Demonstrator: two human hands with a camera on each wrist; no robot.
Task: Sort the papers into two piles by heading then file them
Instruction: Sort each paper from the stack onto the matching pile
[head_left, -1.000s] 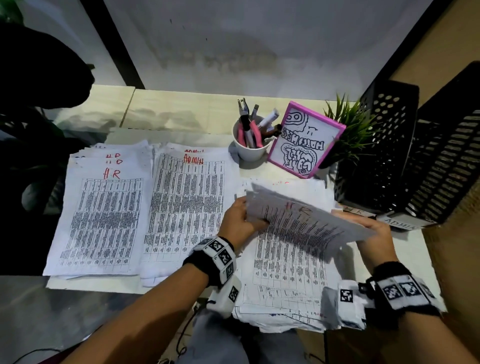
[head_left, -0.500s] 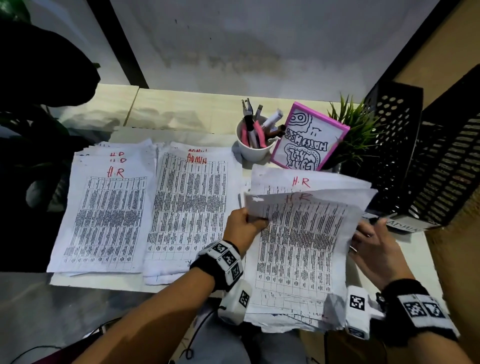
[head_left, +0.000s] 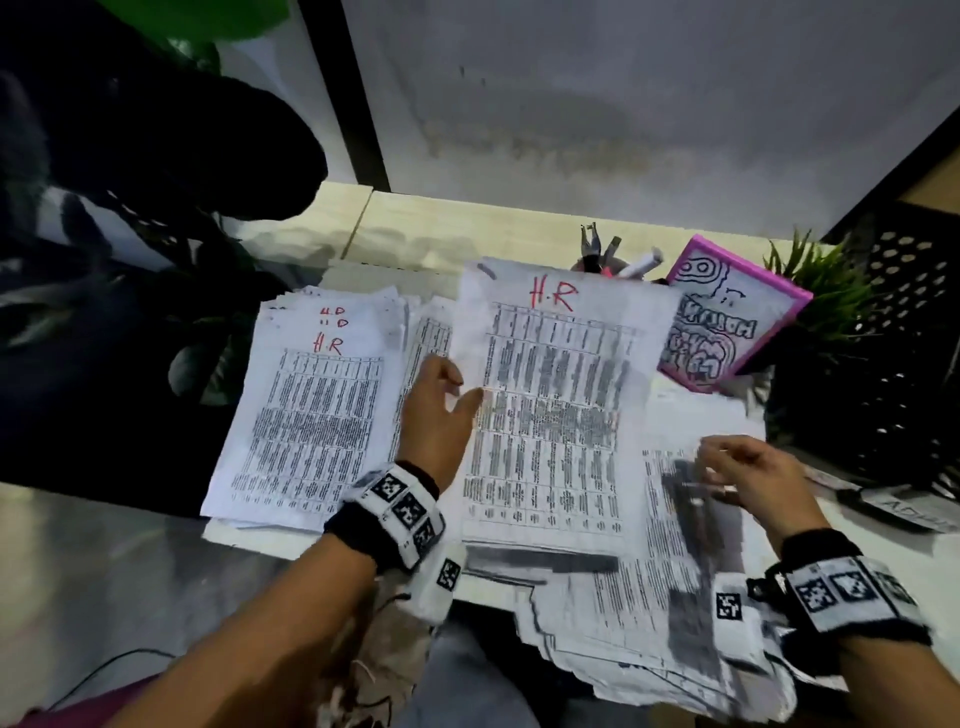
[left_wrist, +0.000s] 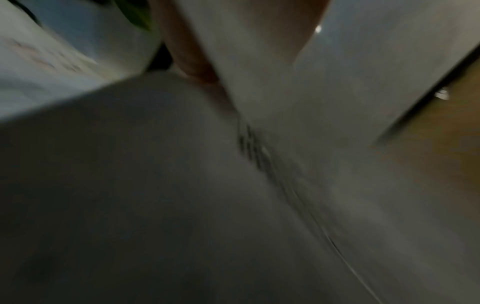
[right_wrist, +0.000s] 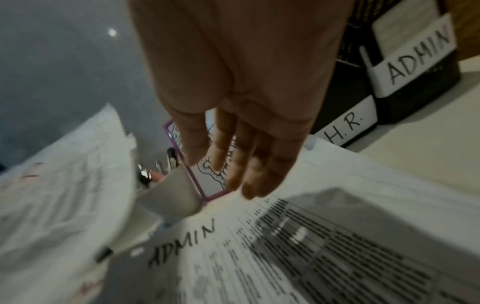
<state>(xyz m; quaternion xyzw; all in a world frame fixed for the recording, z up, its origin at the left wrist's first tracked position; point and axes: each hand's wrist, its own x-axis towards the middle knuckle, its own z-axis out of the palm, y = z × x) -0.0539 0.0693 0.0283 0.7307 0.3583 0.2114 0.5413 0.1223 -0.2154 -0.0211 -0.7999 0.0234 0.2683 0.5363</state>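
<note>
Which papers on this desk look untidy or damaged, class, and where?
The unsorted stack nearest the person, under the right hand, looks oddest: its sheets are fanned unevenly, overhang the desk edge, and the bottom edges look ragged. The H.R pile at far left is only slightly staggered.

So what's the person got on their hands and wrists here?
Both hands are bare, with no gloves or sleeves in view. The left hand and the right hand each have a black wristband wrapped in a white strip printed with square black-and-white marker codes. A small white camera block bearing one more such code hangs under each wrist. A thin dark cable trails below the left one.
</note>
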